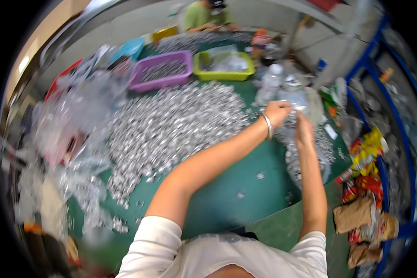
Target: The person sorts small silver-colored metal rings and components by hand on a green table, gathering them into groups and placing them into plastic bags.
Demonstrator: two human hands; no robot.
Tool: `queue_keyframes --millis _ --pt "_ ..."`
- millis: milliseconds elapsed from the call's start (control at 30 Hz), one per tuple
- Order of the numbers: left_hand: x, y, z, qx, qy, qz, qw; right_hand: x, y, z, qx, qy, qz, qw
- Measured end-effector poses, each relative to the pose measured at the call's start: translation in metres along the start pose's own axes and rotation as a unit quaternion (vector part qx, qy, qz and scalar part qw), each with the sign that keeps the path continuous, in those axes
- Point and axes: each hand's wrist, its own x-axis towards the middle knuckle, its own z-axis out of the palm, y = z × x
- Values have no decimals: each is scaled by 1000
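Observation:
Both my arms reach to the right side of the green table (227, 199). My left hand (278, 114), with a bangle at the wrist, is closed at the top of a clear plastic bag (292, 160) full of small silvery metal pieces. My right hand (304, 132) is closed on the same bag, close beside the left. Blur hides the exact grip of the fingers. To the left of my hands spreads a large heap of small shiny metal pieces (180, 120). A clear plastic bottle (269, 84) stands just beyond my left hand.
A purple basket (190, 62) of metal pieces and a yellow-green basket (249, 72) with clear plastic stand behind the heap. Plastic bags (74, 116) crowd the left. A blue rack (391, 176) and snack packets (368, 153) lie right. Another person (201, 17) works at the far end.

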Motion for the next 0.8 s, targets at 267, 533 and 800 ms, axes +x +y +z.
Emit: queue_keyframes --millis 267,533,800 --pt "-222 -62 -146 408 305 189 839 -122 41 107 -246 -454 -93 851" --pt "-389 -107 -125 391 435 62 809 -196 96 175 -289 -528 -171 780" --pt "-469 -144 -118 416 620 -66 662 -275 121 226 -269 -646 -223 679"
